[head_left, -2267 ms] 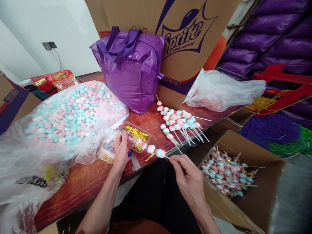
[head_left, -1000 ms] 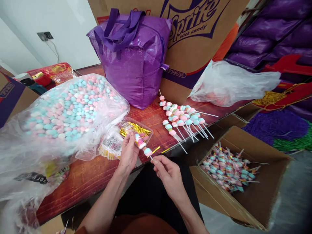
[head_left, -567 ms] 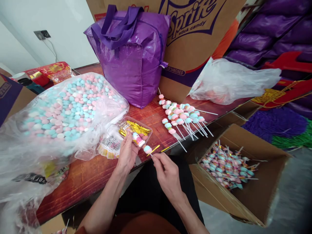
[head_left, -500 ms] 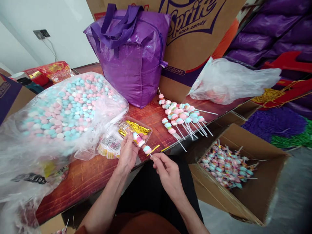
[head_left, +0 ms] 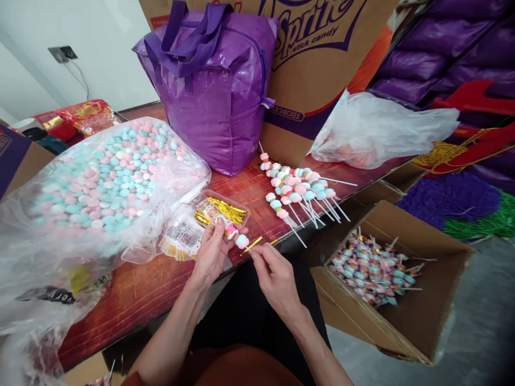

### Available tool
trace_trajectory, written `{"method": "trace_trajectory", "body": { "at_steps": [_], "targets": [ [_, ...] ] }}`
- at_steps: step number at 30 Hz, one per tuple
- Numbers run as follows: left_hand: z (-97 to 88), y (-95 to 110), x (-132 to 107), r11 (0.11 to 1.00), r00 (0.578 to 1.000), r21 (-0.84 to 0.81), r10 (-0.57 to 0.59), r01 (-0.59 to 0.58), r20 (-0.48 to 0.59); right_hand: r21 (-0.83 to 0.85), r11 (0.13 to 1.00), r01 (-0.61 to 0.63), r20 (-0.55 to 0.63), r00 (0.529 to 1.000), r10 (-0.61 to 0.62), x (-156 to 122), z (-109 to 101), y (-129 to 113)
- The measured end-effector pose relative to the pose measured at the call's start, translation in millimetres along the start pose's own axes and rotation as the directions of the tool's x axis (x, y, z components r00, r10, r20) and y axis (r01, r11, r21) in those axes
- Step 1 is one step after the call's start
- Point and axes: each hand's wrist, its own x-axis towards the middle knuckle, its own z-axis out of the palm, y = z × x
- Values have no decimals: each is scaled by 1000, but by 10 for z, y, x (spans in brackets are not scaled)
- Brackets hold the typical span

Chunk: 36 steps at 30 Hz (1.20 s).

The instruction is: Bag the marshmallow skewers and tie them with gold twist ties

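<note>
Above the table's front edge, my left hand (head_left: 212, 247) is closed around the upper part of a marshmallow skewer (head_left: 242, 241), where a printed wrapper seems to cover it. My right hand (head_left: 274, 273) pinches the skewer's white stick at its lower end, beside a gold twist tie (head_left: 254, 243). Just behind my left hand lies an open clear tray of gold twist ties (head_left: 227, 211). Printed clear wrappers (head_left: 183, 237) are fanned out on the table to its left. Several unwrapped marshmallow skewers (head_left: 298, 188) lie piled to the right, their sticks towards me.
A big clear bag of pastel marshmallows (head_left: 108, 182) covers the left of the table (head_left: 148, 289). Behind stand a purple zip bag (head_left: 225, 96) and a large carton (head_left: 298, 75). A cardboard box (head_left: 434, 311) at lower right holds many wrapped skewers. A white plastic bag (head_left: 378, 131) lies at the back right.
The skewer has turned slightly between my hands, and my right hand has shifted a little to the right. The whole view has moved slightly. Both hands keep their hold.
</note>
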Motion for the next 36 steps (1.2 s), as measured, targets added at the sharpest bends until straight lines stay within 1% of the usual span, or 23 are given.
{"method": "trace_trajectory", "body": {
  "at_steps": [1,3,5,7,10,12,14,16,19,22,26,28,33,36],
  "targets": [
    [-8,13,1,1000,1000,11,-7,7,4,-52,996,66,-3,998,-66,9,-20,10],
    [-13,15,0,999,1000,34,-6,5,12,-139,979,149,-13,988,-152,18,-28,20],
    [-1,-10,-15,999,1000,51,-6,6,16,-213,956,201,-28,977,-211,14,19,18],
    [21,-47,-42,998,1000,56,-23,23,12,-256,941,220,-40,971,-237,6,108,3],
    [42,-75,-87,997,998,45,-64,63,16,-246,949,196,-87,971,-223,6,250,-35],
    [34,-54,-100,994,994,39,-106,105,36,-182,969,167,-116,975,-190,8,299,-63],
    [6,-6,-93,991,990,32,-135,133,52,-91,988,128,-104,985,-138,-6,295,-85],
    [-27,47,-71,992,991,18,-123,122,46,-18,997,79,-54,995,-80,-40,254,-97],
    [-51,82,-43,996,996,-26,-85,85,15,-2,999,51,-31,998,-51,-95,201,-96],
    [-27,38,-52,993,995,-68,-100,100,2,-24,997,70,-66,995,-72,-89,235,-84],
    [-3,-37,-92,988,991,-81,-128,131,38,-71,987,144,-127,980,-152,17,351,-70],
    [-21,-26,-97,988,989,-64,-139,142,50,-97,982,164,-143,974,-176,52,373,-73],
    [-69,80,-77,985,985,-38,-165,167,44,-48,988,147,-92,984,-150,17,328,-85],
    [-36,63,-94,987,986,-17,-161,162,54,-132,973,189,-145,967,-208,19,372,-55]
  ]
}}
